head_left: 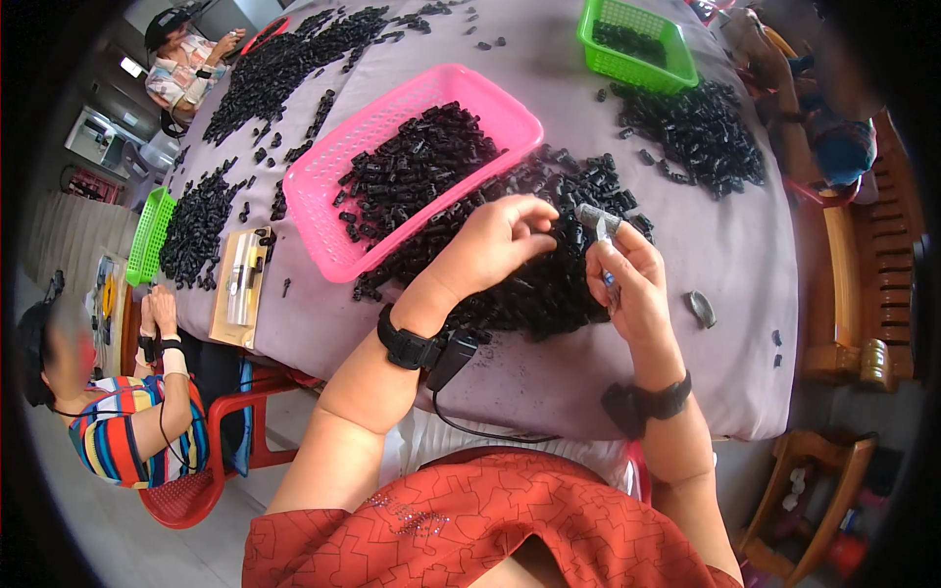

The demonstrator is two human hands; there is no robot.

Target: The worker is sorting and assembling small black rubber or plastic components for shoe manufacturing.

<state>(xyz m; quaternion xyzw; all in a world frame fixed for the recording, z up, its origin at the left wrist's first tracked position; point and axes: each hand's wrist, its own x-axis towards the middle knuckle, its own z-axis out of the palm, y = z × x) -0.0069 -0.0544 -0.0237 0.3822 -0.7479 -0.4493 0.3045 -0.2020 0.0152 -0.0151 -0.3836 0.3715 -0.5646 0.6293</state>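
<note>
My left hand [495, 245] hovers over a heap of small black plastic parts [529, 304], fingers bent, with a gap between thumb and fingers. No part shows in it, though black bits behind it make this hard to see. Facing it, my right hand [627, 269] is closed on a small thin knife-like tool [611, 281] with a blue and whitish handle. A grey speckled sleeve [596, 218] seems wrapped round the right index finger. Behind my left hand, a pink basket [323, 240] holds many more black parts. Straps with dark devices circle both my wrists.
A curled grey strip [701, 309] lies right of the heap. A green basket [642, 73] stands at the far right, beside another black pile [711, 137]. More piles and a wooden tray [237, 294] are on the left. Other people sit around the cloth-covered table [735, 382].
</note>
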